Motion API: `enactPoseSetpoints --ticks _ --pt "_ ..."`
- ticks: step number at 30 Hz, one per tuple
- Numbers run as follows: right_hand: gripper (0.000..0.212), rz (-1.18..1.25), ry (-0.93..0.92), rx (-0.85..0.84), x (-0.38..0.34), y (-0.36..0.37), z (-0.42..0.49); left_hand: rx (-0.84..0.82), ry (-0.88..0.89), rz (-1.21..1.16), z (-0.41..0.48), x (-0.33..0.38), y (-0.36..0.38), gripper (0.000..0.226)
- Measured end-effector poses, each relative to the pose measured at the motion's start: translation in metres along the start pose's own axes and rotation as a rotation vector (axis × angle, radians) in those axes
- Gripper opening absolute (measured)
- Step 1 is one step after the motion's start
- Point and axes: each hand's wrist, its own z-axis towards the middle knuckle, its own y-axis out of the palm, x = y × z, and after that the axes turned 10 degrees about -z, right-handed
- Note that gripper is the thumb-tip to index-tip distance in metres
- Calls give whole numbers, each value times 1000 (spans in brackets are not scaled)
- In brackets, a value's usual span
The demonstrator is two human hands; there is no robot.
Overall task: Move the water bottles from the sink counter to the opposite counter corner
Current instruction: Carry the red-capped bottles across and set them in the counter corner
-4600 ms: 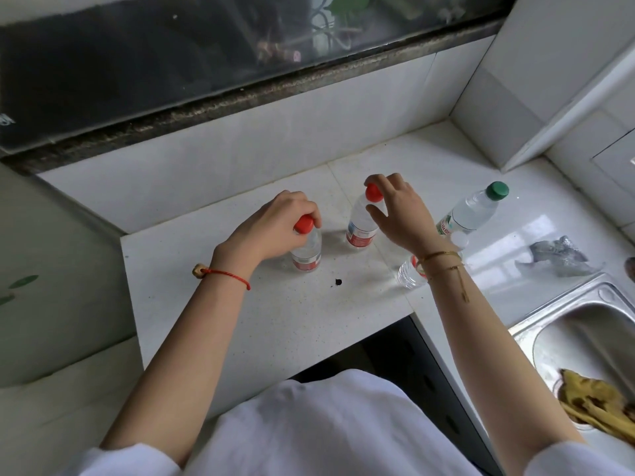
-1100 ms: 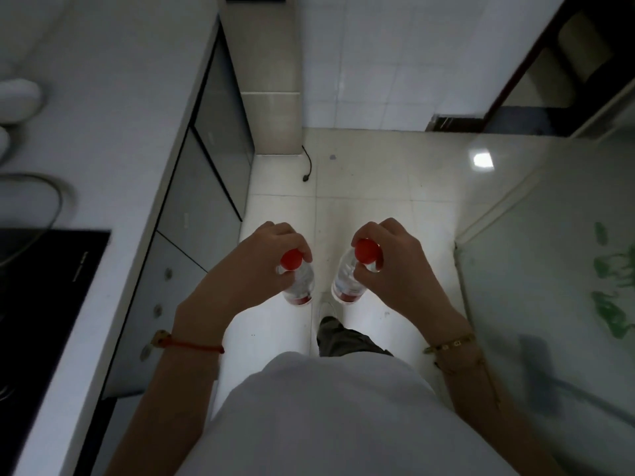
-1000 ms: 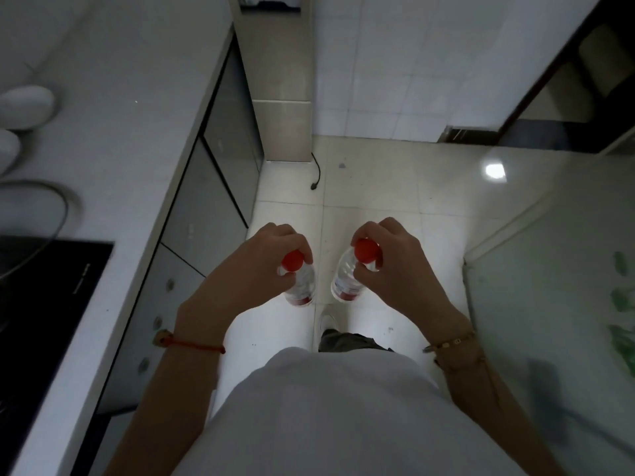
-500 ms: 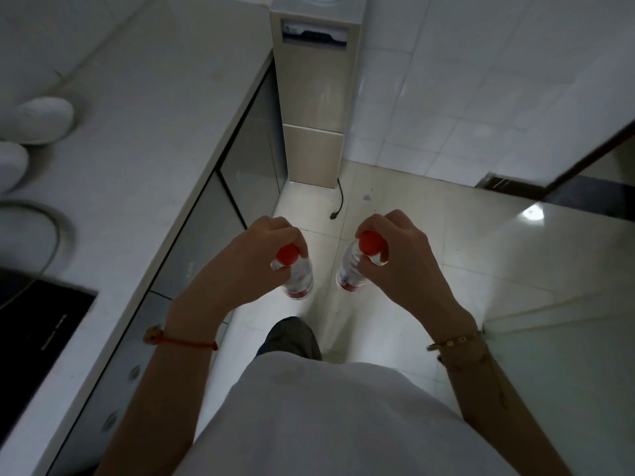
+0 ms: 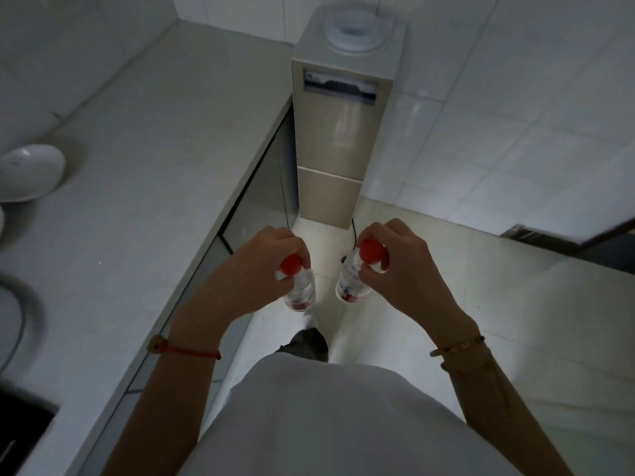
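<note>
Two small clear water bottles with red caps hang above the floor in front of me. My left hand (image 5: 254,269) grips the left bottle (image 5: 300,290) by its neck under the cap. My right hand (image 5: 398,266) holds the right bottle (image 5: 350,283) the same way. The bottles hang upright, a hand's width apart, just right of the white counter (image 5: 144,173) edge. The counter stretches away to a far corner by the tiled wall.
A tall beige water dispenser (image 5: 336,132) stands at the counter's far end. White bowls (image 5: 29,173) sit at the left on the counter, with a dark cooktop (image 5: 20,431) at the lower left. A dark doorway (image 5: 584,242) opens on the right; the tiled floor lies ahead.
I have turned from the sink counter and walked along the opposite counter. The dispenser and far corner have come closer. Both hands still hold their bottles the same way.
</note>
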Motion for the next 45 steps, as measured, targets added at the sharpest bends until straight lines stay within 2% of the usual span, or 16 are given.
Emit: enactPoseSetpoints --ticks 13,22,28,37,45 --pt "40 20 -77 30 13 -1 205 66 2 23 160 -66 -89 26" --pt "40 26 -161 -84 26 13 327 118 -126 19 239 -107 -124 27" --pt "36 35 -291 -170 30 19 423 203 -227 9 294 -133 -150 29" --pt "36 34 -525 -201 27 15 563 363 -361 42 375 -158 -192 29" --pt "38 14 -632 -290 14 19 641 451 -462 35 410 -179 -216 28"
